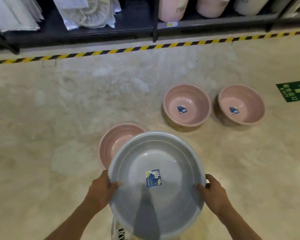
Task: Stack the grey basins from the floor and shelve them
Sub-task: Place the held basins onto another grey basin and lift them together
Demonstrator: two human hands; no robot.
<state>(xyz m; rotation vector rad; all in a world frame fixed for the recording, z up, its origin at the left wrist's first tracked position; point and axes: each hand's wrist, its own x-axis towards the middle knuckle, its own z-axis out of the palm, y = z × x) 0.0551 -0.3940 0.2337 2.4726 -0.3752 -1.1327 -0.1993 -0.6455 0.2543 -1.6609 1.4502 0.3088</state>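
A grey basin (163, 153) with a blue label inside is held above the floor in the lower middle of the view. My left hand (100, 191) grips its left rim, thumb inside the bowl. On the opposite rim my right hand (213, 193) holds it the same way. Whether more grey basins are nested under it cannot be told. The dark shelf (100, 34) runs along the top of the view, beyond a yellow-and-black floor stripe (111, 51).
Three pink basins stand on the marble floor: one (114, 141) partly hidden behind the grey basin, one (186, 105) at centre right, one (241, 104) further right. Pink and white tubs (171, 9) and bagged goods (87, 13) fill the shelf. A green exit sign (294, 90) is stuck on the floor.
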